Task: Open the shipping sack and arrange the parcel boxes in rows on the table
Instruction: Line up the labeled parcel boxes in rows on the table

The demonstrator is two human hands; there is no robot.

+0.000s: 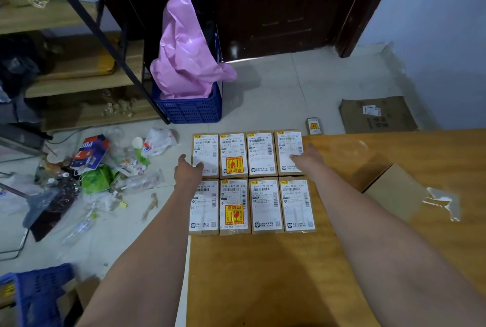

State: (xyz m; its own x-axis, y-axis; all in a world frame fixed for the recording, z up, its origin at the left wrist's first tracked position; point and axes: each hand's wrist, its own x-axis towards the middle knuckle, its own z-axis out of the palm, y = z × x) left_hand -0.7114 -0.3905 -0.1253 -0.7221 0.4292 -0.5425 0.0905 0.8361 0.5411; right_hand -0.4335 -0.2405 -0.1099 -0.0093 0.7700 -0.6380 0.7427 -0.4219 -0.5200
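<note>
Several small brown parcel boxes with white shipping labels lie flat in two rows at the far left corner of the wooden table [342,261]. The far row [260,153] and the near row [265,205] touch each other. My left hand [188,172] rests against the left side of the far-left box [206,154], fingers spread. My right hand [309,159] lies flat on the far-right box [289,151]. Neither hand lifts a box. One more small parcel [313,126] lies on the floor beyond the table. The shipping sack is not clearly in view.
An open plain cardboard box [394,191] with torn tape sits on the table at right. On the floor: a blue crate holding pink plastic [189,63], scattered rubbish [100,168], flattened cardboard [376,114], another blue crate [36,295]. Shelving [79,63] stands at left.
</note>
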